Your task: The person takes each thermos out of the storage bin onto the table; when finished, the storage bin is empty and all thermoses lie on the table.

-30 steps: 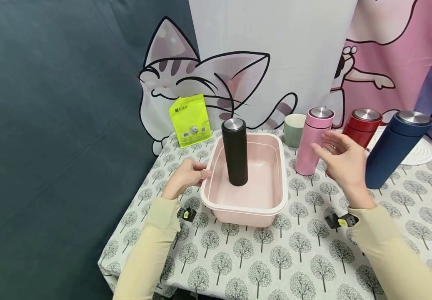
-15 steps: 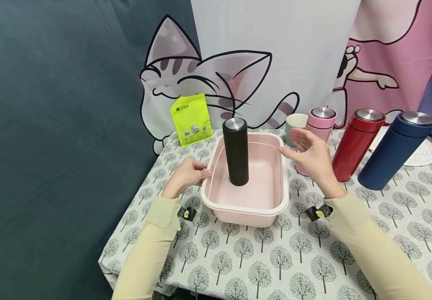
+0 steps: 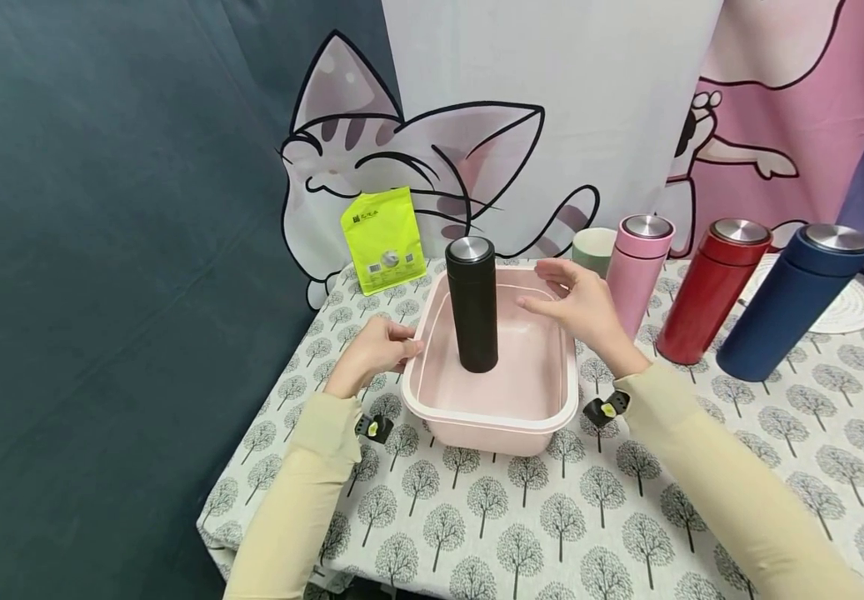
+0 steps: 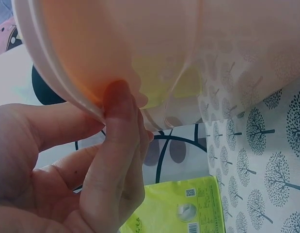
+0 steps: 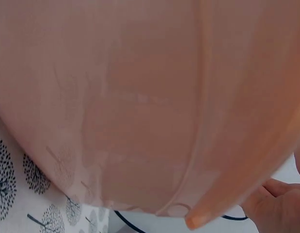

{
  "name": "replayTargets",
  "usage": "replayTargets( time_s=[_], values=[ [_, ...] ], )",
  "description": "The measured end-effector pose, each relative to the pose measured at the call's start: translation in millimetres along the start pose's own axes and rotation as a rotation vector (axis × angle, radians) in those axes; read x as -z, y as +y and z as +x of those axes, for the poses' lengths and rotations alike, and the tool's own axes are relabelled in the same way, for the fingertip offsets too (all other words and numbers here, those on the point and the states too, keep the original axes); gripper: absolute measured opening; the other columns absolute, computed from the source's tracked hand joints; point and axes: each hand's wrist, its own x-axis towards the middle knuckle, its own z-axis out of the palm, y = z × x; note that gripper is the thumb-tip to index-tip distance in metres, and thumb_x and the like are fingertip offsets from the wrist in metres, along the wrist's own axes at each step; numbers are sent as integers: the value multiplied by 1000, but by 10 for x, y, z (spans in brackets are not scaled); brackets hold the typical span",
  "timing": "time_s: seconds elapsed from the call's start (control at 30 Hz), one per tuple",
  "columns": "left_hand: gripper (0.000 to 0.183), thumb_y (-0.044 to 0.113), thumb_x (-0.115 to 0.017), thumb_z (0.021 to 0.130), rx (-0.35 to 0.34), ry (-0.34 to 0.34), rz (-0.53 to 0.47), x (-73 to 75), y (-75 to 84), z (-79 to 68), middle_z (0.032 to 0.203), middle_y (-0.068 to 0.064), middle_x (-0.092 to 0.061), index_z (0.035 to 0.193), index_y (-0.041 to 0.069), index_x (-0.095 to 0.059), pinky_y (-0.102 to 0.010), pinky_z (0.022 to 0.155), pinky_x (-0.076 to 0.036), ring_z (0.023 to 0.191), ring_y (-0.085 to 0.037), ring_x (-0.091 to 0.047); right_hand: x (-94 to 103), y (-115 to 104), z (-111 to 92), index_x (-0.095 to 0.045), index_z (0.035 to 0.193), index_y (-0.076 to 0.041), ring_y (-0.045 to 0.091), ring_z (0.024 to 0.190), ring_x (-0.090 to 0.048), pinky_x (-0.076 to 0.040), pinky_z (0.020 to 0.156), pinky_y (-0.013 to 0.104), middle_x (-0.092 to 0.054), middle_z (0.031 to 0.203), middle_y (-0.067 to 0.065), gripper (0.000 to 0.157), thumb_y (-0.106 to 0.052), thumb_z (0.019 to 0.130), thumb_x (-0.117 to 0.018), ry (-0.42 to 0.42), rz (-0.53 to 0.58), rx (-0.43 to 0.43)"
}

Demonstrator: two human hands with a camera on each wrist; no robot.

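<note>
A pale pink plastic basin [image 3: 510, 408] stands on the table, and a black thermos bottle [image 3: 474, 312] with a steel-topped lid stands upright inside it. My left hand [image 3: 381, 354] pinches the basin's left rim; in the left wrist view its thumb and fingers [image 4: 118, 145] meet around the rim's edge. Over the basin's right side reaches my right hand [image 3: 577, 304], fingers and thumb spread apart with nothing between them, to the right of the black bottle. In the right wrist view the basin wall [image 5: 140, 121] fills most of the picture and part of the right hand [image 5: 280, 206] shows beyond its rim.
Right of the basin stand a pink thermos [image 3: 636, 275], a red thermos [image 3: 712, 296] and a blue thermos [image 3: 791, 304]. A green cup [image 3: 591, 250] and white woven mat [image 3: 840, 300] are behind. A yellow-green pouch [image 3: 384, 242] leans at the back left.
My right hand has moved left, from beside the pink thermos to over the basin's right side. My left hand has stayed on the rim, and the black thermos has not moved.
</note>
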Motion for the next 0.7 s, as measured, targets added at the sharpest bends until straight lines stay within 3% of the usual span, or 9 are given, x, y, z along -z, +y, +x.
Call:
replayTargets(
  time_s=[0.5, 0.7],
  values=[
    [33, 4, -62, 93, -25, -7, -28, 12, -5, -6, 114, -28, -67, 123, -12, -61, -36, 79, -63, 93, -33, -72, -284, -13, 186, -61, 128, -5, 25, 122, -61, -50, 105, 32, -65, 128, 13, 67, -29, 72, -88, -158, -15, 61],
    [35, 4, -63, 93, -17, 3, -22, -1, 6, -12, 115, -28, -67, 124, -12, -60, -36, 79, -63, 95, -34, -71, -362, 2, 270, -57, 134, -3, 27, 126, -57, -47, 109, 36, -61, 134, 14, 71, -24, 73, -87, -223, 36, 102]
  ],
)
